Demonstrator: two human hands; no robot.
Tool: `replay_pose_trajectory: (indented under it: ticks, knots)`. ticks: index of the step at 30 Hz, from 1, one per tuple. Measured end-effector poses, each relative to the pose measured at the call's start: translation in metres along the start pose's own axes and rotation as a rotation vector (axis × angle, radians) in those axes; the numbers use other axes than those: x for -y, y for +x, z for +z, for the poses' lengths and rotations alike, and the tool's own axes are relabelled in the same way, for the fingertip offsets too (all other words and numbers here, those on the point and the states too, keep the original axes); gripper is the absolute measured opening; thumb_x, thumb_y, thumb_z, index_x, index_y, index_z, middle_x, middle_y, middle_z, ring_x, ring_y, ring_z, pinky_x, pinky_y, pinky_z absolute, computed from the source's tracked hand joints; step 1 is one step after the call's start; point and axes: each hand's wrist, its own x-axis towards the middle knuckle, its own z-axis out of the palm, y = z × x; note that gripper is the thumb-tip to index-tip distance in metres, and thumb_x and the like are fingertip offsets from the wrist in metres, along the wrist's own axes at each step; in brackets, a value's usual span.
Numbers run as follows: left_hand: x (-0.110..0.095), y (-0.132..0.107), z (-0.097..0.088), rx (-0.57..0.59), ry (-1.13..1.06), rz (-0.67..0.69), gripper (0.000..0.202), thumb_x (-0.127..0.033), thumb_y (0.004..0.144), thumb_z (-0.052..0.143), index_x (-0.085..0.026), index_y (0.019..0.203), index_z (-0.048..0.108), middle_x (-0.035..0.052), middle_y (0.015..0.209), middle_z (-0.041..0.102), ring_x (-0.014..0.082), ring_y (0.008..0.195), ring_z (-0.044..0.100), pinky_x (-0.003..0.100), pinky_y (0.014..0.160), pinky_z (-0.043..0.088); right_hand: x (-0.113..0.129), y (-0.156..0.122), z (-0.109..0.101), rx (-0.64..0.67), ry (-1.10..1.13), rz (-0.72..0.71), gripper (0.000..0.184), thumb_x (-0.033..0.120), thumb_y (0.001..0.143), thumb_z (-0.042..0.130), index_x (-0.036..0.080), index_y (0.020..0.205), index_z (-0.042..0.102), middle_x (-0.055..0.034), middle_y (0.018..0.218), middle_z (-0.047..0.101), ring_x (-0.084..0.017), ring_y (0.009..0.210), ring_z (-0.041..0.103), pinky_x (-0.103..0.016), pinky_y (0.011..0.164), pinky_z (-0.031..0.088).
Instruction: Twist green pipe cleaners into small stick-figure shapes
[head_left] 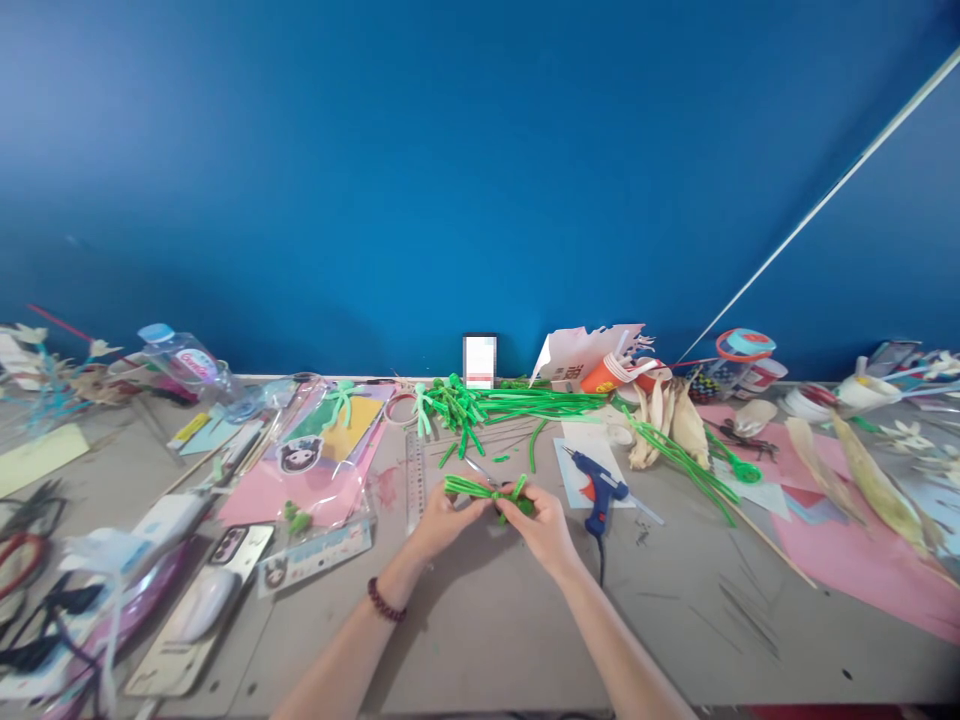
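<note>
Your left hand (pixel 442 522) has its thumb and fingers closed in a pinch on the long end of a green fuzzy bundle (pixel 471 487), whose strands run out leftward past your fingertips. Your right hand (pixel 546 527) pinches the same bundle at its other end, thumb toward you, with short green loops sticking up between and beyond the fingers. The bundle lies across the gap between your two hands, in front of you and above the gray table (pixel 480 630). The join between your fingertips is small and partly covered, so you probably have the strands bent together there, though the exact fold is hard to tell.

Just right of your right fingers lies a blue glue gun (pixel 604 488), partly over pale paper (pixel 576 478). Beyond your fingertips sits a heap of green stems (pixel 454 402); a clear ruler (pixel 415 478) lies just left of your left fingers.
</note>
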Motion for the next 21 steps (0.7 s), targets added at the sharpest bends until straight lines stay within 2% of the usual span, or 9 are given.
replay_pose_trajectory:
  ticks: [5,9,12,16,21]
  knots:
    - [0.004,-0.0008,-0.0009,-0.018,0.076,0.012,0.012,-0.026,0.072,0.066,-0.017,0.079,0.07,0.0079,0.084,0.068,0.022,0.085,0.061,0.035,0.081,0.046,0.0012,-0.001,0.0014,-0.015,-0.054,-0.048,0.027,0.037,0.075,0.061,0.012,0.084,0.067,-0.0051,0.073,0.066,-0.016,0.064,0.06,-0.028,0.061,0.051]
    - [0.006,0.0,0.0001,-0.022,0.044,0.005,0.013,-0.025,0.071,0.066,-0.016,0.08,0.069,0.0082,0.083,0.069,0.0218,0.084,0.062,0.035,0.081,0.047,0.0019,-0.0024,0.0031,-0.063,-0.124,-0.13,0.022,0.033,0.076,0.059,0.014,0.081,0.067,-0.0066,0.078,0.069,-0.018,0.073,0.063,-0.029,0.068,0.052]
    - [0.0067,0.0001,0.0021,-0.027,-0.029,-0.025,0.014,-0.026,0.069,0.068,-0.015,0.078,0.068,0.0078,0.08,0.068,0.0213,0.08,0.062,0.033,0.076,0.048,0.0027,-0.0034,0.0041,-0.084,-0.194,-0.235,0.018,0.029,0.078,0.057,0.015,0.081,0.067,-0.0076,0.081,0.068,-0.019,0.075,0.064,-0.03,0.07,0.052]
    - [0.007,-0.0004,0.0059,-0.058,-0.157,-0.135,0.016,-0.028,0.066,0.072,-0.015,0.073,0.067,0.0058,0.072,0.067,0.0185,0.068,0.061,0.029,0.065,0.048,0.0026,-0.0042,0.0047,-0.102,-0.257,-0.429,0.012,0.021,0.08,0.054,0.017,0.081,0.066,-0.008,0.083,0.067,-0.019,0.08,0.063,-0.03,0.073,0.052]
    - [0.006,-0.001,0.0084,-0.092,-0.231,-0.209,0.017,-0.028,0.062,0.075,-0.015,0.068,0.065,0.0035,0.065,0.065,0.0164,0.062,0.059,0.028,0.06,0.047,-0.0019,-0.0053,0.004,-0.112,-0.35,-0.6,0.018,0.014,0.081,0.051,0.02,0.09,0.065,-0.008,0.087,0.066,-0.019,0.086,0.062,-0.033,0.077,0.052]
